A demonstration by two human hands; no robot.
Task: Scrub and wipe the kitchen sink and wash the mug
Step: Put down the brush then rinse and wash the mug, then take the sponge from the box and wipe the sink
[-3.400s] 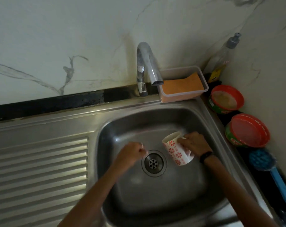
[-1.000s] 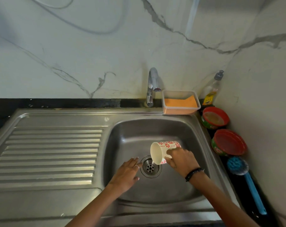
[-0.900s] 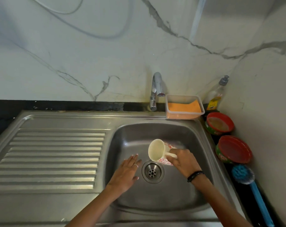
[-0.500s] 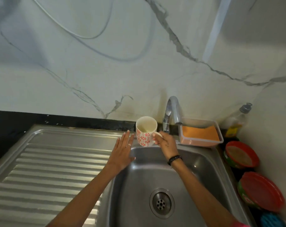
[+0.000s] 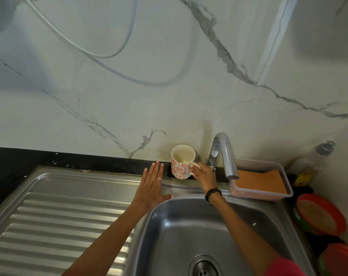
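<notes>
The white mug (image 5: 181, 163) with a red flower pattern stands upright on the black ledge behind the steel sink (image 5: 177, 222), just left of the tap (image 5: 223, 154). My right hand (image 5: 203, 175) grips the mug's handle from the right. Flat on the sink's back rim, my left hand (image 5: 152, 186) rests with fingers spread, just left of the mug and holding nothing. The basin is bare, its drain (image 5: 205, 267) at the bottom of the view.
A clear plastic tub (image 5: 268, 193) holding an orange sponge sits right of the tap. A bottle (image 5: 316, 156) stands in the back right corner. Two red-lidded containers (image 5: 320, 214) line the right counter. The ribbed drainboard (image 5: 55, 224) lies to the left.
My right hand lifted the mug out of the basin, turned it upright and set it on the back ledge. My left hand moved from the basin floor to the rim. The view tilted up.
</notes>
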